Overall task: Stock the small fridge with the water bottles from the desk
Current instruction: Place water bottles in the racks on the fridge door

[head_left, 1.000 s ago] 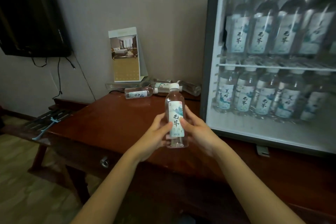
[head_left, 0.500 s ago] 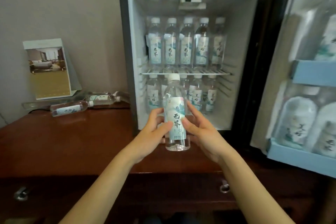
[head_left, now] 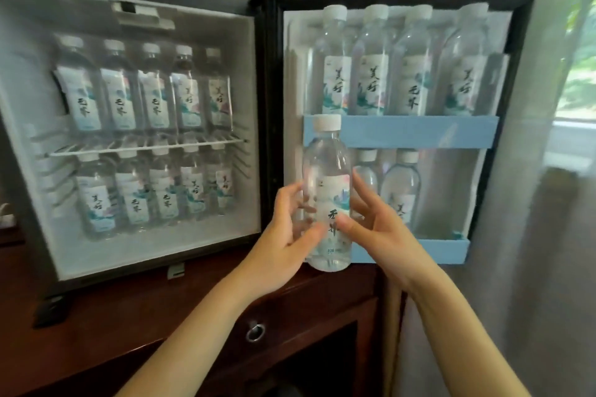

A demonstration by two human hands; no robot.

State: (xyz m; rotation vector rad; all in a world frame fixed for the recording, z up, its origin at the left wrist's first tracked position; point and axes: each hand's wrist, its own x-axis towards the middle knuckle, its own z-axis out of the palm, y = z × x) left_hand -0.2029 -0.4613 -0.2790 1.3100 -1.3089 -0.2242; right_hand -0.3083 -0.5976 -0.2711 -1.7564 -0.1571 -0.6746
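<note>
A clear water bottle (head_left: 325, 171) with a white cap and pale label stands upright between both hands. My left hand (head_left: 287, 235) grips its left side, thumb across the front. My right hand (head_left: 377, 229) holds its right side, thumb on the label and fingers spread behind. The bottle hangs in front of the lower door shelf (head_left: 416, 250) of the small fridge (head_left: 154, 245), at its left end. Inside, two rows of bottles fill the wire rack (head_left: 145, 147) and the floor below. The open door (head_left: 512, 42) holds several bottles on its upper shelf and two on the lower one.
The fridge stands on a dark wooden desk (head_left: 113, 325) with a drawer ring pull (head_left: 255, 332). A sheer curtain (head_left: 532, 235) hangs right of the door, with brown drapes behind and a bright window at the far right.
The view has swung right, from the desk to the fridge door. Both hands carried the bottle right, from before the fridge interior to the door's lower shelf. The desk bottles have left the view.
</note>
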